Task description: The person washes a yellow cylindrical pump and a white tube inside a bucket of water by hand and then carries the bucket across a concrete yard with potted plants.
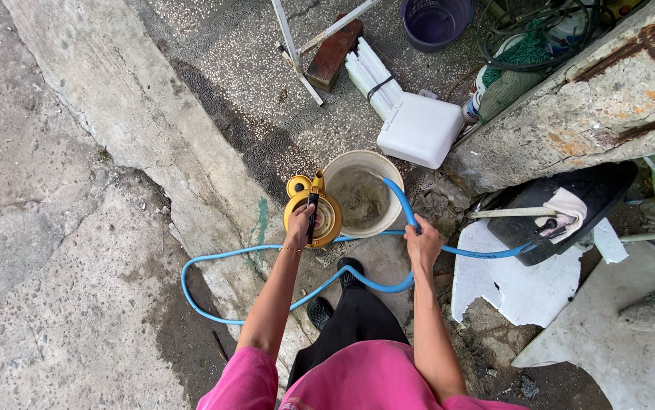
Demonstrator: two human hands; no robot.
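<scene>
On the concrete floor (69, 250) at your feet, the work looks partly done, by my reading. Your blue hose (214, 262) already loops wide across the ground to your left, curls back past your shoes and rises into the white bucket (363, 199), with its end over the rim. That bucket holds some murky water near the bottom and is far from full, so filling appears to have a good way to go; whether water is running now, you cannot tell from this view. Your right hand (423, 244) has its grip closed round the hose just beside the bucket's rim. Your left hand (299, 228) has its grip clamped on the dark handle of the yellow can (311, 216), which stands touching the bucket and is not yet tipped.
</scene>
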